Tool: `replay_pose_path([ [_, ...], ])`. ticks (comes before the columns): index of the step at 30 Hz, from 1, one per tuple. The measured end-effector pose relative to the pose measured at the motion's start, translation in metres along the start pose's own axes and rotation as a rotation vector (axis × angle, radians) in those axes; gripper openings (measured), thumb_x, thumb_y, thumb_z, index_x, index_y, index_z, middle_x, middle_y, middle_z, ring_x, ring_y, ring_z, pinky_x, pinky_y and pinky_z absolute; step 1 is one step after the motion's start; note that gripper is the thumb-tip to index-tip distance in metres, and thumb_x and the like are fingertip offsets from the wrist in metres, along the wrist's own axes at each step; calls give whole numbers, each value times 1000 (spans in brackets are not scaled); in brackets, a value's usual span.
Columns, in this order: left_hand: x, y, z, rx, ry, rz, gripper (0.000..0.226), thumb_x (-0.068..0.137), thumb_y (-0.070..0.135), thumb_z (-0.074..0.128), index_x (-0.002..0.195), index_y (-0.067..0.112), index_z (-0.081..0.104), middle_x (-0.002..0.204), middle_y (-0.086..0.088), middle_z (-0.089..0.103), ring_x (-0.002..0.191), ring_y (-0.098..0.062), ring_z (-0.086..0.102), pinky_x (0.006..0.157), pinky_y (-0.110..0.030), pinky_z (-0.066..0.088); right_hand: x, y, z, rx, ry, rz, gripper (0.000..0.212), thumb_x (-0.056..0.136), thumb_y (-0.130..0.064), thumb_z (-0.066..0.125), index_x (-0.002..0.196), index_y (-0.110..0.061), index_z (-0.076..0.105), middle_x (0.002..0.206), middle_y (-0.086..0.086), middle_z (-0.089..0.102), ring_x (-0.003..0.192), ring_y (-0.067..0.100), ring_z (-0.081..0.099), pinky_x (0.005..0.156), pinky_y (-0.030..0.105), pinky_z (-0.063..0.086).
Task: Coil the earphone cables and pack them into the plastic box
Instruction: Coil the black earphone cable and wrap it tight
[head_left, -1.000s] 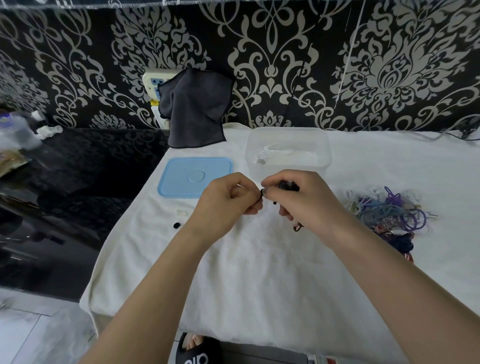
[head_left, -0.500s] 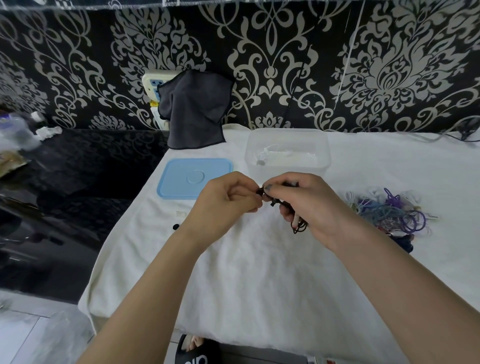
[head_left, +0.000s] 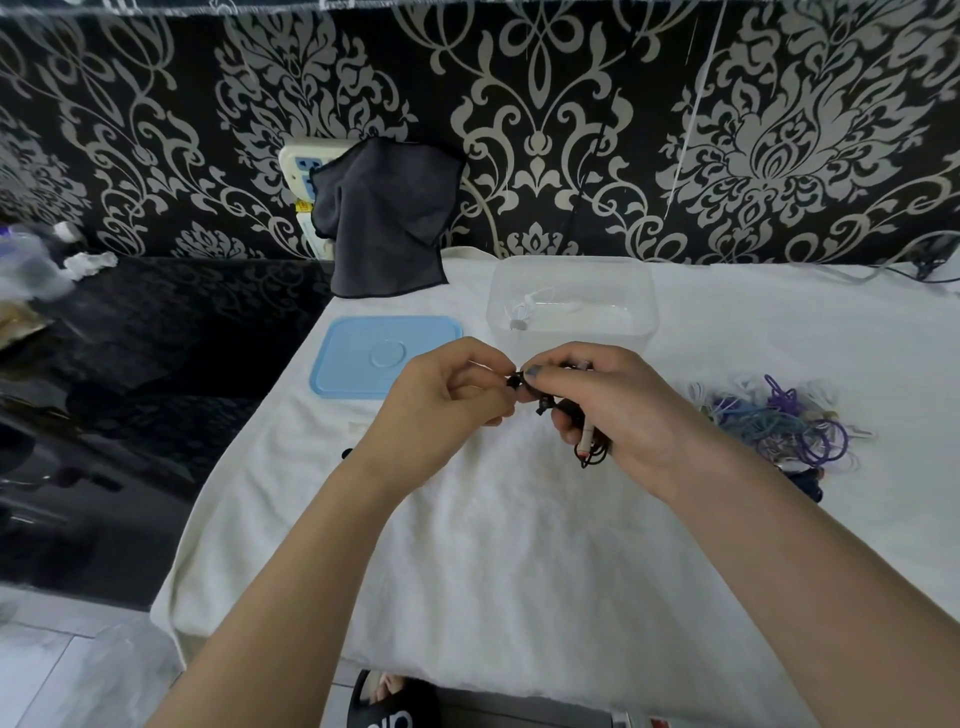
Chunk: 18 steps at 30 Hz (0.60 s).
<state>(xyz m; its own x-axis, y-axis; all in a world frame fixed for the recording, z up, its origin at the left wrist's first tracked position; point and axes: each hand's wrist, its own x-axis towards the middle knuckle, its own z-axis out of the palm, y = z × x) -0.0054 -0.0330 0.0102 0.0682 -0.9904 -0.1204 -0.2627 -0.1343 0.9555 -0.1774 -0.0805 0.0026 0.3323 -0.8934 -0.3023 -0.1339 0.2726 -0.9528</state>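
Black thin earphone cable, partly coiled, held above the centre of the white cloth-covered counter. The right hand has its fingers curled round the coil, loops hanging out below the palm; the left hand pinches the cable's free end, an earbud, between thumb and forefinger. The two hands touch at the fingertips. At 12 o'clock from the hands, near them, stands the clear rectangular plastic box, uncovered, with a white earphone cable lying inside. At 10 o'clock the light-blue rectangular plastic lid lies flat on the cloth, just beside the box. At 3 o'clock a tangled heap of purple, blue and white earphone cables rests on the cloth, apart from the right hand. At 11 o'clock, further back, a dark grey cloth hangs against the black patterned wall.
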Motion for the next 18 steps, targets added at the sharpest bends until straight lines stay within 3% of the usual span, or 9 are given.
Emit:
replay_pose_path([
  [5, 1, 0, 0, -10, 13, 5, 13, 89, -6, 67, 99, 3, 70, 89, -12, 78, 87, -27, 74, 81, -25, 61, 0, 0, -1, 37, -2, 3, 11, 94, -15, 65, 94, -9, 74, 90, 11, 77, 53, 12, 53, 45, 22, 41],
  [12, 1, -1, -2, -11, 41, 19, 14, 88, -5, 68, 100, 2, 70, 88, -13, 78, 80, -18, 74, 82, -26, 61, 1, -2, -3, 66, -6, -3, 9, 92, -14, 66, 93, -13, 75, 86, 8, 77, 58, 16, 53, 50, 26, 42],
  [18, 0, -1, -2, 11, 42, 31, 17, 87, -6, 68, 100, 4, 71, 89, -11, 78, 87, -27, 74, 84, -28, 61, -3, -2, 1, -61, 7, -77, 10, 92, -14, 65, 90, -16, 75, 81, 4, 75, 54, 14, 51, 50, 27, 42],
])
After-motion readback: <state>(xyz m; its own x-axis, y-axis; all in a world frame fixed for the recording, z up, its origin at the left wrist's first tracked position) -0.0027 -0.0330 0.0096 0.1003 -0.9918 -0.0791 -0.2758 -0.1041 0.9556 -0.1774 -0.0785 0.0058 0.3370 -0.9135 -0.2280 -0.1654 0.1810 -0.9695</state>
